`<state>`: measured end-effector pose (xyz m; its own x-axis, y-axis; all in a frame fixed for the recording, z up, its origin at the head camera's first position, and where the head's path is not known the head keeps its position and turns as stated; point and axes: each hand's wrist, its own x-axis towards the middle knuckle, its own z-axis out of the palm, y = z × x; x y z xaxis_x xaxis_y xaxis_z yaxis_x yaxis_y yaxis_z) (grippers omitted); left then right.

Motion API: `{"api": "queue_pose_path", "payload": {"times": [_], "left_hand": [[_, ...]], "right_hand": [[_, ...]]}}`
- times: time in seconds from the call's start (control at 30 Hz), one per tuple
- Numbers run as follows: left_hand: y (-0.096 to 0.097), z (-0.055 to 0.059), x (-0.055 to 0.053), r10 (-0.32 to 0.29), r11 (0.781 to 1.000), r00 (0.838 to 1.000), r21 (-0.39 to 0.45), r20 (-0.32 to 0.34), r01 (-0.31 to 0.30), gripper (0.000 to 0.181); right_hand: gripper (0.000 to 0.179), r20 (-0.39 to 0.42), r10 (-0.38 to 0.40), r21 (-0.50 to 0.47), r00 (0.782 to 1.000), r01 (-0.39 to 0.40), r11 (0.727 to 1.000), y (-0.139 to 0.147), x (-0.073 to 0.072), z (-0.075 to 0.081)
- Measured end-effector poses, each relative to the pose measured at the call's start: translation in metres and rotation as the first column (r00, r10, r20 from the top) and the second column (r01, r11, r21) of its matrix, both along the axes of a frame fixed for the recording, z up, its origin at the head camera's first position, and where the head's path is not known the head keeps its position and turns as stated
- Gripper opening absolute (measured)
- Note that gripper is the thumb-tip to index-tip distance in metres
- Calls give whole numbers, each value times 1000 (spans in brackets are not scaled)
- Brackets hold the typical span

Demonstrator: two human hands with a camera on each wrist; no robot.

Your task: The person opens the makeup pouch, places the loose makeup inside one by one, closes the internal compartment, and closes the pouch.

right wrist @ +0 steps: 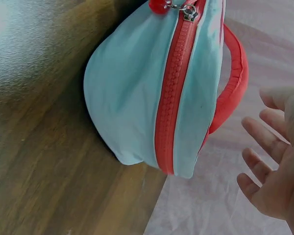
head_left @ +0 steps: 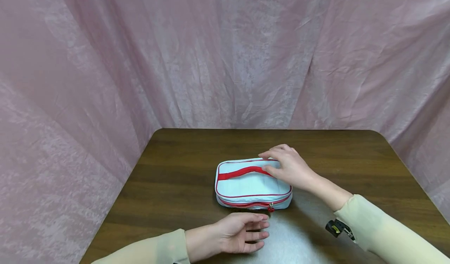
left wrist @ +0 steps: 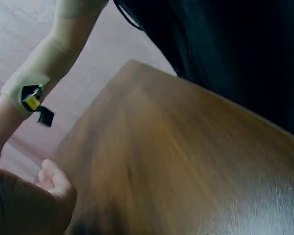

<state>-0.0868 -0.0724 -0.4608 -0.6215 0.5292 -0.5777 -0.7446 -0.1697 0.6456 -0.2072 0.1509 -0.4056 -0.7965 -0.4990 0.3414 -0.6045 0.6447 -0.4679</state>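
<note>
A pale blue fabric pouch (head_left: pixel 242 188) with red piping lies on the table, its red strap handle (head_left: pixel 240 173) arching over the top. A red zipper (right wrist: pixel 174 98) runs along its side, and a round red charm (right wrist: pixel 159 6) hangs from the metal pull. Over the pouch's right end hovers my right hand (head_left: pixel 290 168), fingers spread and thumb close by the handle; the right wrist view shows a gap between its fingers and the strap. In front of the pouch, my left hand (head_left: pixel 240 232) is held sideways with loose fingers and nothing in it.
The brown wooden table (head_left: pixel 183 147) has rounded far corners. Pink velvety curtains (head_left: pixel 225 61) hang behind and on both sides. A small black device (head_left: pixel 339 228) sits on the right sleeve. Dark clothing (left wrist: pixel 235 49) borders the table's near edge.
</note>
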Motion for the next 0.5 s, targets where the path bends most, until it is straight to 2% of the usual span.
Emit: {"api": "queue_pose_path", "payload": {"times": [0.13, 0.3, 0.5], "left_hand": [[13, -3, 2, 78, 996, 993, 46, 89, -83, 25], [25, -7, 5, 131, 984, 982, 103, 136, -146, 26], [37, -14, 5, 220, 953, 959, 169, 179, -251, 30]], "right_hand": [[37, 33, 36, 49, 999, -37, 998, -6, -2, -1], [32, 33, 64, 80, 997, -66, 995, -11, -4, -3], [30, 34, 79, 95, 996, -82, 992, -15, -6, -6]]}}
